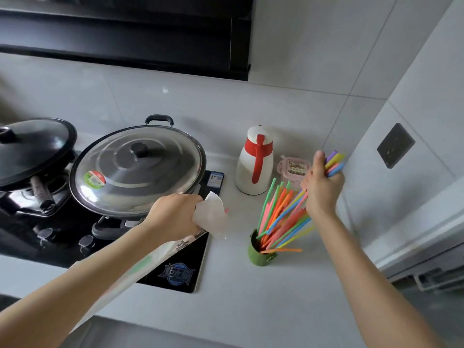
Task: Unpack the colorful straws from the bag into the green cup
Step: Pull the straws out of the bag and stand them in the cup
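- A bundle of straws is gripped in the closed right hand, above the green cup (already bristling with straws).
- The bag is clutched in the left hand, left of the cup.
- The bundle should be lowered upright into the cup, then released.

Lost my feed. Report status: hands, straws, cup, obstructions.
Left hand shut on bag. Right hand shut on straws, above cup. Cup upright, already holding many straws. Nothing blocking; jug stands behind.
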Motion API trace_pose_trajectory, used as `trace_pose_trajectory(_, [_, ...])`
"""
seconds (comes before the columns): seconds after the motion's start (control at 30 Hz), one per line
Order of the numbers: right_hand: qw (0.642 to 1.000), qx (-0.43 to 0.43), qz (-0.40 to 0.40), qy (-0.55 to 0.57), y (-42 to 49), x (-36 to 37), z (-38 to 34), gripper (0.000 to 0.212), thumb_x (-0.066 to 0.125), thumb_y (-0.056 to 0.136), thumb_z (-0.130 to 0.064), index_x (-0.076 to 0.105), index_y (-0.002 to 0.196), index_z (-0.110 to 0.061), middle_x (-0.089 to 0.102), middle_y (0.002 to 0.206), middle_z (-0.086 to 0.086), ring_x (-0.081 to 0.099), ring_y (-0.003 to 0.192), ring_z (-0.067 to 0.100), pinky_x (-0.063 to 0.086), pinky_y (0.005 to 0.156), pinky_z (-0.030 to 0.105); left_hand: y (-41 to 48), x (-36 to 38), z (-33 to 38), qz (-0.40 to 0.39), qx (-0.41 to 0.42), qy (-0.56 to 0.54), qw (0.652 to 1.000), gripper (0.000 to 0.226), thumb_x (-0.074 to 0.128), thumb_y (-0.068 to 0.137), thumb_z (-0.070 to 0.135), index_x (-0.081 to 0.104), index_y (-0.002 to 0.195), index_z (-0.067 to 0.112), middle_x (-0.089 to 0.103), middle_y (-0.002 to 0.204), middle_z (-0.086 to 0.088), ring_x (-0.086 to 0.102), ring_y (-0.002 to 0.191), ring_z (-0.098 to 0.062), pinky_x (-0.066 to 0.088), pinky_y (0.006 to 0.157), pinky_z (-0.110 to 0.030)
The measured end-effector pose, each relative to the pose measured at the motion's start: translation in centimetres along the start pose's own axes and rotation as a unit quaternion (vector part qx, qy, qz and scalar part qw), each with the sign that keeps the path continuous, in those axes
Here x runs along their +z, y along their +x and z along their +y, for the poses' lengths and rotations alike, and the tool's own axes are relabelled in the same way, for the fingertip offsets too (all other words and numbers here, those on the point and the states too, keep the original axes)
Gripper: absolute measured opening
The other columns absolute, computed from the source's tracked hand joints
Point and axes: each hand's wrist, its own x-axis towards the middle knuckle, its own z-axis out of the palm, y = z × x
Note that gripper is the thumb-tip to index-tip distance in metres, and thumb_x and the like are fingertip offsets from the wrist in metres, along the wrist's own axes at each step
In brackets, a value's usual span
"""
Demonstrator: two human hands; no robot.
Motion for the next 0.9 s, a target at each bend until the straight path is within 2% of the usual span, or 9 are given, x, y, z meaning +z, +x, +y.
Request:
trace_pose_trajectory(0.07, [0.999,-0.009,-0.038,-0.028,-0.8,0.5,1.4,0.043,0.056,0.091,-0.034,0.038,0.057,-0.014,0.037,0.039,-0.011,0.032,0.035,0.008,0.029,0.043,0.022,-0.2,0.1,-0.1,-0.004,-0.004,-0.003,1.0,0.034,0.07,0.068,0.03,0.061,0.099,0.019,0.07,0.091,-0.001,0.062,0.087,-0.028,0.037,0.061,-0.027])
trace_pose_trajectory(0.17, [0.994,-0.017,-0.084,-0.062,-2.0,0.8,3.0,0.052,0.059,0.084,-0.041,0.035,0.058,-0.004,0.036,0.048,0.008,0.034,0.045,0.016,0.029,0.045,0.028,-0.3,0.1,-0.4,-0.01,-0.009,-0.005,1.0,0.033,0.07,0.068,0.029,0.06,0.099,0.02,0.07,0.091,-0.001,0.062,0.087,-0.028,0.039,0.062,-0.027])
trace_pose_trajectory(0.33, [0.976,-0.033,-0.162,-0.142,-3.4,0.6,4.3,0.056,0.063,0.086,-0.032,0.04,0.06,0.011,0.042,0.052,0.031,0.041,0.049,0.023,0.039,0.051,0.041,-0.5,0.3,-0.8,-0.002,-0.007,-0.007,1.0,0.031,0.069,0.068,0.03,0.06,0.095,0.02,0.071,0.089,-0.002,0.062,0.086,-0.03,0.042,0.064,-0.03])
trace_pose_trajectory(0.43, [0.956,0.008,-0.225,-0.187,-3.5,0.2,4.1,0.028,0.068,0.084,-0.023,0.057,0.067,-0.004,0.057,0.059,0.013,0.055,0.057,0.016,0.048,0.064,0.03,-0.4,0.3,-0.9,-0.001,-0.004,-0.009,1.0,0.029,0.068,0.069,0.028,0.06,0.095,0.02,0.07,0.089,-0.002,0.062,0.086,-0.031,0.041,0.063,-0.03])
trace_pose_trajectory(0.5, [0.954,0.026,-0.232,-0.185,-3.2,-0.1,3.3,0.012,0.071,0.082,-0.018,0.06,0.079,-0.016,0.062,0.069,0.001,0.061,0.064,0.009,0.05,0.07,0.022,-0.3,0.3,-0.9,0.001,-0.002,-0.013,1.0,0.03,0.069,0.069,0.028,0.06,0.096,0.019,0.07,0.09,-0.002,0.062,0.086,-0.031,0.038,0.061,-0.028])
trace_pose_trajectory(0.63, [0.962,-0.01,-0.216,-0.17,-2.4,-1.1,1.6,0.017,0.067,0.084,-0.013,0.059,0.083,-0.027,0.064,0.078,0.0,0.063,0.071,0.008,0.049,0.068,0.014,0.1,0.1,-0.8,0.001,0.003,-0.009,1.0,0.034,0.068,0.07,0.029,0.06,0.102,0.02,0.07,0.093,-0.002,0.062,0.088,-0.03,0.037,0.062,-0.027])
trace_pose_trajectory(0.7, [0.933,-0.057,-0.237,-0.264,-2.7,-1.4,1.7,0.011,0.058,0.091,-0.019,0.061,0.082,-0.022,0.066,0.077,0.001,0.063,0.069,0.005,0.046,0.065,0.011,0.3,0.0,-0.7,0.004,0.008,-0.007,1.0,0.035,0.068,0.069,0.03,0.06,0.103,0.021,0.07,0.093,-0.002,0.062,0.088,-0.03,0.039,0.063,-0.028])
trace_pose_trajectory(0.8, [0.841,-0.121,-0.288,-0.441,-3.2,-1.8,3.1,0.03,0.05,0.096,-0.025,0.066,0.079,-0.005,0.067,0.072,0.009,0.059,0.066,0.021,0.042,0.061,0.029,0.8,0.0,-0.3,0.006,0.013,-0.016,1.0,0.035,0.068,0.068,0.031,0.06,0.101,0.021,0.071,0.092,-0.002,0.062,0.088,-0.029,0.042,0.065,-0.029])
trace_pose_trajectory(0.9, [0.818,-0.066,-0.332,-0.465,-3.1,-1.8,3.8,0.023,0.052,0.094,-0.021,0.067,0.086,-0.005,0.063,0.074,0.001,0.055,0.07,0.017,0.037,0.06,0.019,1.1,-0.2,0.2,-0.002,0.022,-0.026,0.999,0.037,0.069,0.068,0.032,0.06,0.102,0.022,0.071,0.093,-0.001,0.062,0.088,-0.029,0.046,0.069,-0.031])
